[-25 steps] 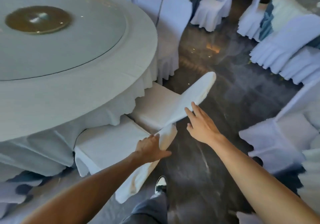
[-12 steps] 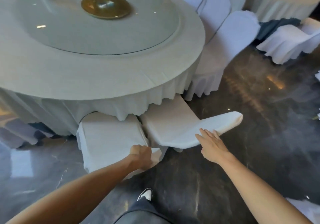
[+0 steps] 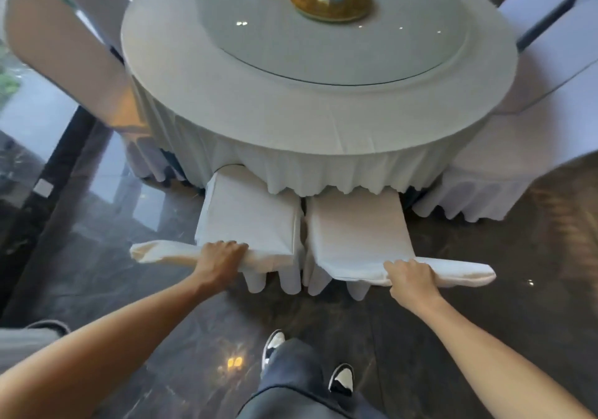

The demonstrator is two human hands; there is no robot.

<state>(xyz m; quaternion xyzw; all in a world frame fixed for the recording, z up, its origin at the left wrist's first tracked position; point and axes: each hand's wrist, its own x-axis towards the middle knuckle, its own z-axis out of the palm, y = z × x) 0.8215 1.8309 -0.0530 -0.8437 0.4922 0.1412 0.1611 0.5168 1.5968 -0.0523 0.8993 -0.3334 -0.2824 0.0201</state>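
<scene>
**Change.** One second ago the two chairs stood askew on the floor (image 3: 492,328), with their seats well out from the table (image 3: 323,117). Half a second ago they were closer in but still angled. Now the left chair (image 3: 249,221) and right chair (image 3: 356,234) sit side by side, nearly touching, square to the table's near edge. The far ends of both seats are tucked under the cloth hem (image 3: 323,176). Our view has also swung, so the table is now straight ahead.

**Hands.** The left hand (image 3: 221,255) has kept its hold: its fingers curl over the top of the left chair's back and grip it. The right hand (image 3: 409,276) lies on the top of the right chair's back with its fingers almost straight, pressing rather than gripping. We cannot see its thumb.

**Reading.** We judge the push-in to be nearly complete. The two backs line up closely, with the right one a touch nearer to us. What likely remains is a small nudge on the right chair to even the backs, then letting go.

**Risk.** Pushing further could bunch the hem over the seats or knock the chairs together.
</scene>
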